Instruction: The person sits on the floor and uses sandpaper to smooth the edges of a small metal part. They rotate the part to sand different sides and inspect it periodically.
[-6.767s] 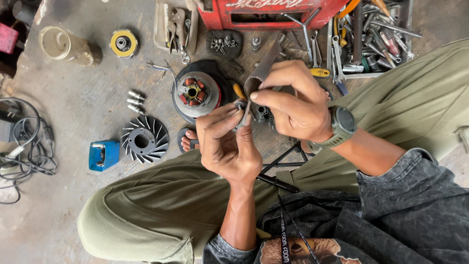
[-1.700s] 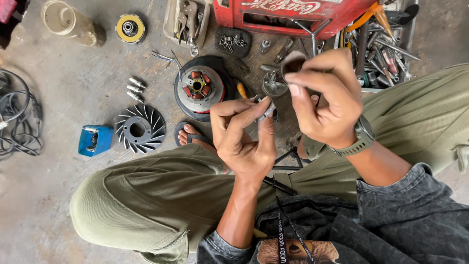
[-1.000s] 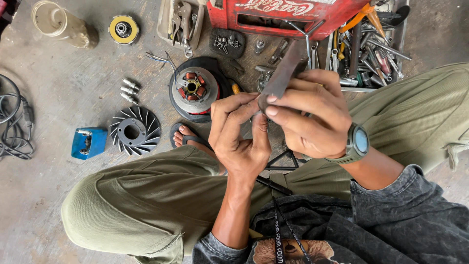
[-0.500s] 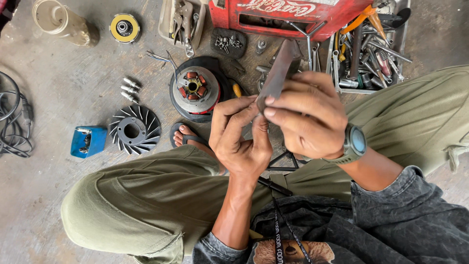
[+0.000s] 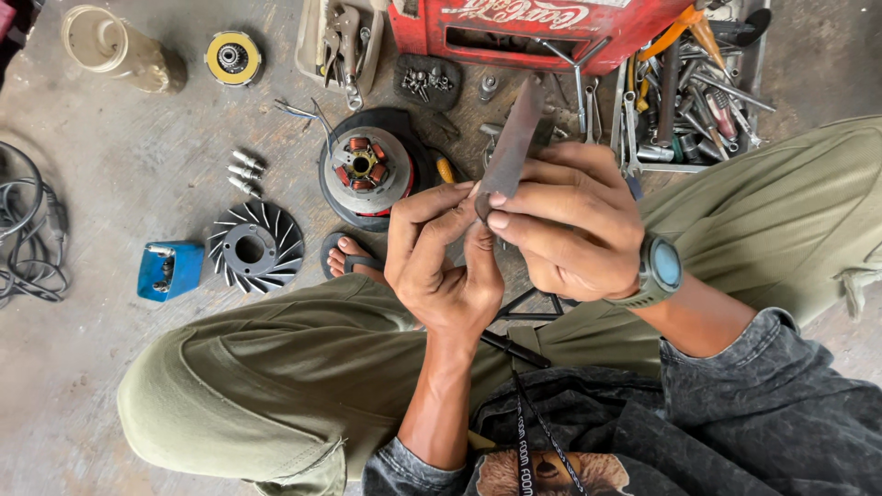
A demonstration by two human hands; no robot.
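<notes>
Right hand: the right hand (image 5: 565, 225), a watch (image 5: 660, 268) on its wrist, is curled closed around the lower end of a flat metal file (image 5: 511, 147), fingers wrapped over it and thumb pressed on the blade.
Left hand: the left hand (image 5: 441, 266) is half closed, thumb and fingertips pinched together right at the file's lower end; whatever small piece it pinches is hidden, so I cannot tell what it is.
File: it slants up and away from both hands, its tip over the floor just right of the stator.
Landmark: the round stator (image 5: 366, 170) with copper coils lies on the concrete floor (image 5: 110, 129), just above and left of the hands.
Below the stator: a sandalled foot (image 5: 354, 259) peeks out from the olive trouser leg (image 5: 276, 367).
Left of the stator: a finned fan wheel (image 5: 254, 248), a blue part (image 5: 169, 270) beyond it, and three small cylinders (image 5: 243, 173).
Far left of the stator: a coil of cable (image 5: 28, 230).
Above the stator: a red crate (image 5: 537, 32), a dark dish of screws (image 5: 427, 83), and a yellow-rimmed round part (image 5: 232, 58).
Right of the stator: a tray of tools (image 5: 689, 83).
</notes>
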